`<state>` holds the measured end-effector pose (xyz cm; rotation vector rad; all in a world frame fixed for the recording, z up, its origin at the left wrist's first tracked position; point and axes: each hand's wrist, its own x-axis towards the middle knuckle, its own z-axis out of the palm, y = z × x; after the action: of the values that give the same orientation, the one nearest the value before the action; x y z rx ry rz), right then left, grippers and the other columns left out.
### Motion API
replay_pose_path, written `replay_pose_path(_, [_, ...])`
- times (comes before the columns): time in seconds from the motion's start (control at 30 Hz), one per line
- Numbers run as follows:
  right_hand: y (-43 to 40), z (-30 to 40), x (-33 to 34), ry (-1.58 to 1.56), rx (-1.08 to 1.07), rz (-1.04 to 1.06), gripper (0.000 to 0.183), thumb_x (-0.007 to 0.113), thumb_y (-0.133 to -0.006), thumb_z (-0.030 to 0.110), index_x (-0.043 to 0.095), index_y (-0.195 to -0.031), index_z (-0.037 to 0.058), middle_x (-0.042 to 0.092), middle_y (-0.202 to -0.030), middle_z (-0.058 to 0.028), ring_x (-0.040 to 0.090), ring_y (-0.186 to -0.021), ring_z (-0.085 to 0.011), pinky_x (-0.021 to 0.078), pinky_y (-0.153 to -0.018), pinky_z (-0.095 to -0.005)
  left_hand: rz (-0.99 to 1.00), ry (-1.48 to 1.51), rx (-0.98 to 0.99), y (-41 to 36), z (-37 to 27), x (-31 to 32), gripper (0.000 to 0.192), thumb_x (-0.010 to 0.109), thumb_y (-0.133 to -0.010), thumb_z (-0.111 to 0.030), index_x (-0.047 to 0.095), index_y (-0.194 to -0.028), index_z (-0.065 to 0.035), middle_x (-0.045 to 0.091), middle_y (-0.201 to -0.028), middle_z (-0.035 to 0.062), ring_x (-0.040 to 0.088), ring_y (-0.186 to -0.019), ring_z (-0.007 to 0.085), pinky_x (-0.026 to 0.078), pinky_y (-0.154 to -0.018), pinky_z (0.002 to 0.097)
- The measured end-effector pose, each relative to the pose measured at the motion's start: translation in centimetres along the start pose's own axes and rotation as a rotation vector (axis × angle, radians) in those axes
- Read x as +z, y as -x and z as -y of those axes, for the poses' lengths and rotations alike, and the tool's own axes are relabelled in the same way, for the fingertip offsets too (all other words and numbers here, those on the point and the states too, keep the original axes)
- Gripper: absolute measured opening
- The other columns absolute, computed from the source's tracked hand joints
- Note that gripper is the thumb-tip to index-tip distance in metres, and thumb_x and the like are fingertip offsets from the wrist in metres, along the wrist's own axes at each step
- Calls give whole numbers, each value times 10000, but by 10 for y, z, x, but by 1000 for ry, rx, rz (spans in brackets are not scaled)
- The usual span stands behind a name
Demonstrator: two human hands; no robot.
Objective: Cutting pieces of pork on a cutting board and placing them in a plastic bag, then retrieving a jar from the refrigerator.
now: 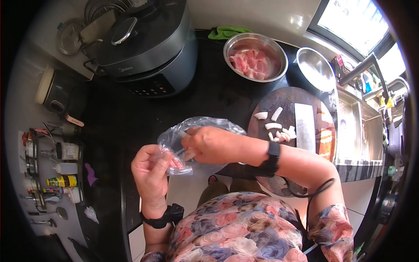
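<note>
My left hand pinches the rim of a clear plastic bag over the counter's front edge. At the bag's mouth is my right hand, its fingers bent downward. A pale bit shows by those fingertips, but film and fingers obscure whether it is gripped. To the right, a round wooden cutting board carries several white strips of what looks like pork fat. Beside them on the board lies a cleaver with a broad steel blade.
A steel bowl with sliced raw meat stands at the back, near a second steel bowl. A large Midea cooker occupies the back left. The sink is at right; bottles and jars line the left wall.
</note>
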<state>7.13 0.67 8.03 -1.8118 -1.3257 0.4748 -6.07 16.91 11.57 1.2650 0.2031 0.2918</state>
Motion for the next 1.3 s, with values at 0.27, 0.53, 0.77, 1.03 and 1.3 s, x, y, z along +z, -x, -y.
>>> replay_pose_path(0.27, [26,2,-5,174,-45,70,346,647,-845,27,669,-1190,22,664,-1082,-194,644,-1029,-359,539,-876,-401,-29,-51,-2,1,4,-9,78,652,-926,0,609,-990,-9,633,-731,68,645,-646,162,572,-646,337])
replay_pose_path(0.53, [150,30,-96,520,647,-226,257,694,-870,91,666,-1115,20,654,-1067,-176,638,-971,-377,523,-843,-442,23,-17,-2,6,7,-16,123,658,-902,38,618,-1010,-5,648,-724,79,660,-628,172,581,-639,335])
replay_pose_path(0.77, [194,4,-67,599,661,-272,545,805,-776,143,601,-1275,59,592,-1225,-160,561,-1171,-381,477,-973,-447,48,-132,27,4,3,-13,105,662,-937,-47,585,-992,-1,606,-708,61,611,-603,135,551,-600,305])
replay_pose_path(1.03, [191,-20,-52,567,643,-273,587,810,-723,64,600,-1271,68,570,-1141,-156,542,-1086,-378,486,-944,-445,50,-153,26,8,1,-13,96,659,-944,-45,587,-985,3,613,-708,66,614,-604,140,550,-613,305])
replay_pose_path(1.3, [183,-12,-44,412,551,-427,570,792,-729,35,599,-1266,52,566,-1133,-167,540,-1075,-387,478,-959,-457,46,-160,18,10,1,-16,89,659,-942,-30,588,-988,-1,617,-710,64,628,-613,150,550,-618,301])
